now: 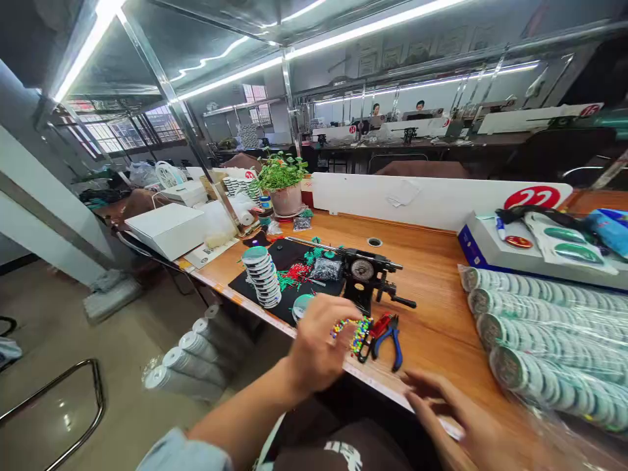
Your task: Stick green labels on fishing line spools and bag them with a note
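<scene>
We see a cluster of multicoloured beads at 3 o'clock of our left hand, just past the thumb and fingertips, with more beads showing in the gap between finger and thumb. The fingers curl inward toward the thumb; we cannot tell whether they pinch any beads or merely pass in front of them. Our left forearm runs in from 8 o'clock, wrist bent and back of the hand upward. Our right hand (blurred, so its finer detail is lost to us) reaches in from 5 o'clock over the near edge of the table, its fingers extended and its thumb apart from them, and we make out nothing in its grasp.

At 10 o'clock of the right hand lie blue-handled pliers, beside a red tool. At 1 o'clock of the left hand stands a black machine with a crank; at 10 o'clock, a stack of white spools rises on a black mat. At 2 o'clock of the right hand, we see 4 rows of wrapped spools.
</scene>
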`<control>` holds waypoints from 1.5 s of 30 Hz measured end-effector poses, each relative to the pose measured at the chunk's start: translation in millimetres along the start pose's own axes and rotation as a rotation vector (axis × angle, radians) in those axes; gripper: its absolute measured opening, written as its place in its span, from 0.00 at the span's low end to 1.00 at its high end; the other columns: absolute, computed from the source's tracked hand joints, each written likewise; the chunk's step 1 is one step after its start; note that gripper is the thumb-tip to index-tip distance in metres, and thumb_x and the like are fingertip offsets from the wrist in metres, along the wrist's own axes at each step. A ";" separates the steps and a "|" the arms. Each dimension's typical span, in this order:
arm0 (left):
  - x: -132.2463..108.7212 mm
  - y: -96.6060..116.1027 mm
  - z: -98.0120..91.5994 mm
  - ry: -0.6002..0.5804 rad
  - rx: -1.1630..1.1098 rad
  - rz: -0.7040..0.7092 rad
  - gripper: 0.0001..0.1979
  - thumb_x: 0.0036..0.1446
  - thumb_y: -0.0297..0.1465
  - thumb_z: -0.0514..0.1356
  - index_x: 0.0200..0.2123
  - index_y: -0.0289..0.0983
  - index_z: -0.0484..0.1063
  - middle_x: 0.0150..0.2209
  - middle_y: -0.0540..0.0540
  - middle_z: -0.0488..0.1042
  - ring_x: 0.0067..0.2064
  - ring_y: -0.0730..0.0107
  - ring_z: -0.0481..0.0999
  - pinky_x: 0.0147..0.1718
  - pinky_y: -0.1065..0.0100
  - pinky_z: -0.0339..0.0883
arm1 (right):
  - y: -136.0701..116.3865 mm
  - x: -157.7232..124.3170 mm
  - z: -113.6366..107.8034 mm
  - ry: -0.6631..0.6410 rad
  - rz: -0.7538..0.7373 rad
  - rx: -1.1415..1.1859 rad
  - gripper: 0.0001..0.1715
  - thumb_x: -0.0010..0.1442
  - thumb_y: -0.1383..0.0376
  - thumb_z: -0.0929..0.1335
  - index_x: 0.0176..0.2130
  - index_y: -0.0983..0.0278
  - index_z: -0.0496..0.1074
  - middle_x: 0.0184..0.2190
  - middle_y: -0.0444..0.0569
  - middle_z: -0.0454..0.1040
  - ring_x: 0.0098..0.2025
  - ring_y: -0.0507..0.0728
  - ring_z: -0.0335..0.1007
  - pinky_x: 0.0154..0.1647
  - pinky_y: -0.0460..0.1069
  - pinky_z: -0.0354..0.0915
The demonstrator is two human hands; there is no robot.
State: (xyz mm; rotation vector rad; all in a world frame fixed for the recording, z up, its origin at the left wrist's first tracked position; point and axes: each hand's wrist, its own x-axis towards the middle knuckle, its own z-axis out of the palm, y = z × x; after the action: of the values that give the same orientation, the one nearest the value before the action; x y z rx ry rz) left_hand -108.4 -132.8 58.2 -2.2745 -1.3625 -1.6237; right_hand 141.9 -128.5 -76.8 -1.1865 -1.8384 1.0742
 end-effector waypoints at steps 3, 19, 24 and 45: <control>-22.2 -47.8 -70.9 0.181 0.254 -0.238 0.09 0.70 0.29 0.54 0.41 0.37 0.74 0.39 0.46 0.76 0.43 0.70 0.75 0.44 0.68 0.67 | -72.3 55.3 47.9 -0.115 -0.201 -0.116 0.21 0.68 0.51 0.66 0.54 0.60 0.72 0.48 0.55 0.77 0.47 0.62 0.75 0.48 0.58 0.72; 2.0 -175.1 -151.5 0.072 -0.270 -1.132 0.46 0.46 0.67 0.57 0.54 0.35 0.74 0.56 0.37 0.75 0.58 0.47 0.71 0.52 0.55 0.62 | -171.2 212.1 215.7 -0.390 -0.165 -0.342 0.68 0.49 0.55 0.79 0.72 0.70 0.43 0.63 0.66 0.65 0.65 0.72 0.62 0.62 0.65 0.59; 1.8 -182.8 -150.1 -0.031 -0.281 -1.085 0.41 0.47 0.62 0.61 0.49 0.31 0.77 0.52 0.37 0.77 0.56 0.47 0.72 0.54 0.55 0.61 | -172.9 208.8 221.9 -0.361 -0.211 -0.362 0.58 0.54 0.57 0.76 0.71 0.69 0.47 0.59 0.63 0.70 0.61 0.71 0.67 0.58 0.63 0.61; 23.9 -73.1 -84.8 -0.088 -0.921 -0.815 0.26 0.57 0.49 0.64 0.47 0.33 0.78 0.43 0.41 0.79 0.47 0.55 0.77 0.46 0.61 0.72 | -167.3 138.1 98.9 -0.139 -0.382 0.142 0.54 0.50 0.67 0.77 0.68 0.64 0.53 0.64 0.61 0.60 0.66 0.64 0.59 0.68 0.60 0.57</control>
State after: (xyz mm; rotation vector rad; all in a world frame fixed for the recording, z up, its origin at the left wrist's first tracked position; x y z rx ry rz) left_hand -218.4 -113.8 83.6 -2.2715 -2.0438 -2.9338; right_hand -51.9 -66.7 47.6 -0.6565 -1.9564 1.0635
